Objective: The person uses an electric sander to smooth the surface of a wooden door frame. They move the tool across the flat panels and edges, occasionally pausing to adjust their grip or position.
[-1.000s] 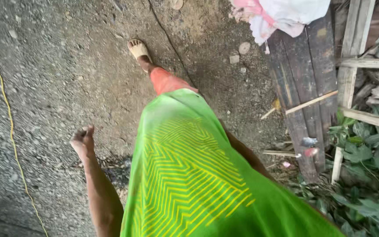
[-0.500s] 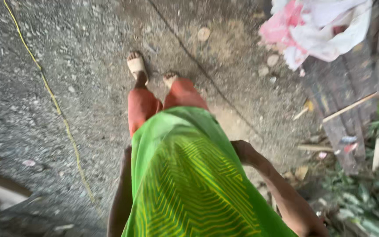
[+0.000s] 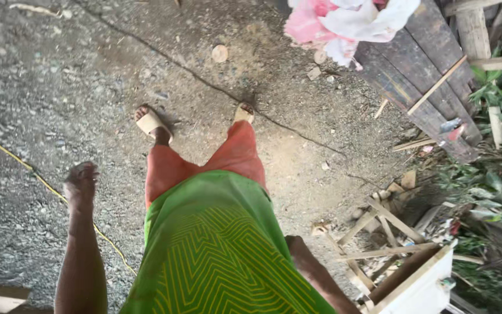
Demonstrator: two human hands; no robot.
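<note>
I look down at my own body: a green patterned shirt (image 3: pixel 222 256), orange-red trousers (image 3: pixel 204 166) and tan sandals (image 3: pixel 151 123) on rough concrete. My left hand (image 3: pixel 80 181) hangs at my left side with its fingers curled into a loose fist, holding nothing, above the gravelly ground near a yellow cord (image 3: pixel 42 180). Of my right arm (image 3: pixel 315 273) only a bent stretch shows beside the shirt; the hand itself is hidden or out of the frame.
A crack (image 3: pixel 216 87) runs across the concrete ahead of my feet. Pink and white cloth (image 3: pixel 350 23) lies on dark planks (image 3: pixel 419 75) at the upper right. Loose wood strips (image 3: pixel 379 232), a white box corner (image 3: pixel 419 288) and green plants (image 3: pixel 495 174) fill the right side.
The view has swung right and tilted. Both my feet now stand side by side, and my left hand shows again at my side.
</note>
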